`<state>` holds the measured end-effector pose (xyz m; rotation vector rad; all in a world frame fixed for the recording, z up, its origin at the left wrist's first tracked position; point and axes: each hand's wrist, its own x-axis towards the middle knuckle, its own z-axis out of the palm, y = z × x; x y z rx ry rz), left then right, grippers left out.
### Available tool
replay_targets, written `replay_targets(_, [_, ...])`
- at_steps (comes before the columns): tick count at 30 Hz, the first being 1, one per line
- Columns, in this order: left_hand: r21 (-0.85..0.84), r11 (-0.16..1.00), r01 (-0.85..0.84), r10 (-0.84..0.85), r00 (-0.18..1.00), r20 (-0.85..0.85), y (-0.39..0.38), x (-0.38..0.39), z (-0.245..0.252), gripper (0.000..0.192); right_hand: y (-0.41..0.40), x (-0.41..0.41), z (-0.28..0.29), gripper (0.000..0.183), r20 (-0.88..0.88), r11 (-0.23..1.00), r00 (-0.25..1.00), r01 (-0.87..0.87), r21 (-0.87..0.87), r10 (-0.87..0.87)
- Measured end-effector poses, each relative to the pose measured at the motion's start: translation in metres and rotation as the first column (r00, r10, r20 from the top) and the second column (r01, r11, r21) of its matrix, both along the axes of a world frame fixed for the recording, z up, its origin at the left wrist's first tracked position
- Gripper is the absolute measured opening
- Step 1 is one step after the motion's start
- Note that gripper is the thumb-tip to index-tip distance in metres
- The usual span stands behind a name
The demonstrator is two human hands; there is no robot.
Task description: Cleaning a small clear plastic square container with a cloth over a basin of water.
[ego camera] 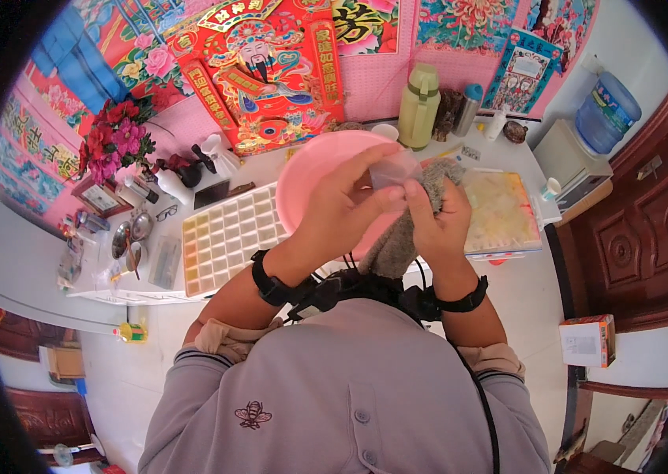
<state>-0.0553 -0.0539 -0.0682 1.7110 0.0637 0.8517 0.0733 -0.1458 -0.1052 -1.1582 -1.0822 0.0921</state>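
Note:
Over a pink plastic basin, my left hand grips a small clear plastic box between thumb and fingers. From the other side, my right hand pinches the box's near edge with its thumb. A grey-brown cloth is bunched in that same right hand, with one end hanging down over the basin's near rim. Left of the basin lies a white grid tray with many square compartments, some yellowish at its left end. My hands hide much of the basin's inside.
A green thermos jug and a steel flask stand behind the basin. To the right lies a flat, clear-covered yellowish case. Metal bowls, eyeglasses, a knife and a vase of flowers occupy the left side.

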Motion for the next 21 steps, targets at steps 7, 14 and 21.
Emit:
replay_targets(7, [-0.148, 0.984, -0.104, 0.097, 0.994, -0.052, 0.008, -0.004, 0.002, 0.044, -0.006, 0.002, 0.010, 0.014, 0.139, 0.998, 0.989, -0.053, -0.029, 0.057])
replay_targets(14, [-0.088, 0.967, -0.238, 0.223, 0.963, -0.154, 0.015, -0.007, 0.009, 0.041, -0.008, 0.011, 0.018, 0.011, 0.296, 0.979, 0.942, 0.107, 0.174, -0.155])
replay_targets(21, [0.287, 0.874, -0.391, 0.418, 0.908, -0.035, 0.004, -0.004, 0.013, 0.034, -0.010, -0.005, 0.029, 0.021, 0.554, 0.972, 0.802, 0.222, 0.070, -0.223])
